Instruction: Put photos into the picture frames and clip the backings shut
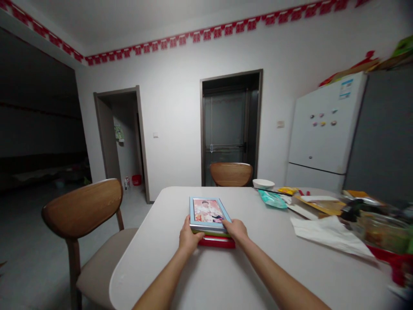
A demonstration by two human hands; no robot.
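Note:
A light blue picture frame (208,212) with a pinkish photo lies on top of a small stack on the white table (155,249). Beneath it show thin greenish and silver edges, and a red picture frame (217,242) sticks out toward me at the bottom. My left hand (190,236) grips the left side of the stack, its thumb along the near edge. On the right side, my right hand (236,230) holds the stack with the thumb over the blue frame's corner. The fingers underneath are partly hidden.
Wooden chairs stand at the left (87,211) and far side. On the table's right lie a white bowl (263,184), a teal packet (272,199), white paper (331,234) and a clear food container (383,230). A white fridge (322,129) stands behind.

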